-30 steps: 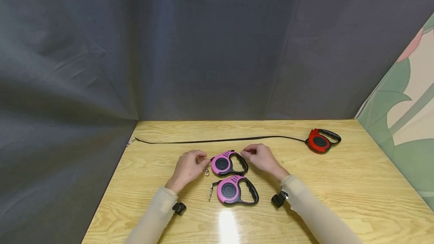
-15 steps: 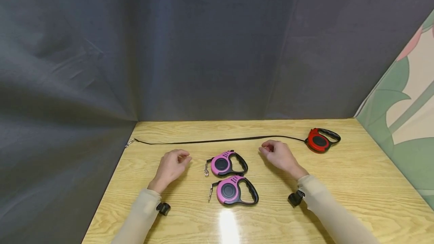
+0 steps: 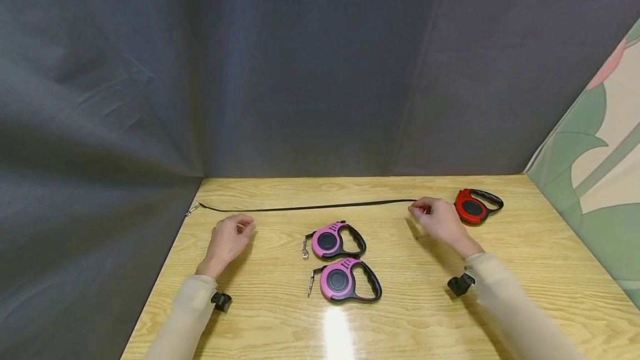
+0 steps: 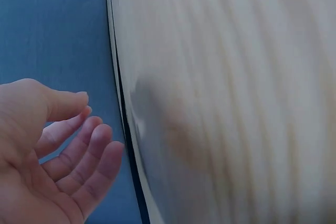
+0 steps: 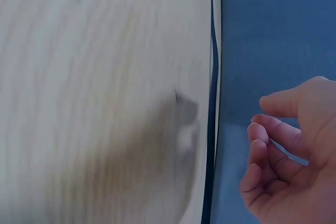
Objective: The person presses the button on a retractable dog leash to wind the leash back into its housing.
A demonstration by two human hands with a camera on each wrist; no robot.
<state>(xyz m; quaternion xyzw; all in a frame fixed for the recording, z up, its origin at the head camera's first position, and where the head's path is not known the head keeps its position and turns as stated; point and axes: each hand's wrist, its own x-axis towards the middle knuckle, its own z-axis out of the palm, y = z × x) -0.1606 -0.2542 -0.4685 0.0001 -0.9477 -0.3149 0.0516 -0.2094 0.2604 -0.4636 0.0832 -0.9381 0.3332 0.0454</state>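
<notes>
A red retractable dog leash (image 3: 470, 208) lies at the back right, its black strap (image 3: 320, 206) drawn out leftward to a metal clip (image 3: 192, 210). My left hand (image 3: 227, 242) hovers just in front of the strap's left part, fingers loosely curled around nothing. Beside the red leash, my right hand (image 3: 442, 222) overlaps the strap's right end in the head view. Its fingers (image 5: 257, 150) are loosely bent, with nothing between them in the right wrist view. Two pink retractable leashes, an upper one (image 3: 327, 241) and a lower one (image 3: 337, 280), lie between the hands.
Each pink leash has a short metal clip at its left, the upper clip (image 3: 305, 249) and the lower clip (image 3: 311, 283). A dark curtain (image 3: 310, 71) stands along the back edge of the wooden table (image 3: 400, 326). Patterned fabric (image 3: 595, 182) borders the right side.
Both hands have moved away from the upper pink leash, the left hand leftward and the right hand rightward and back toward the red leash. The leashes stay in place.
</notes>
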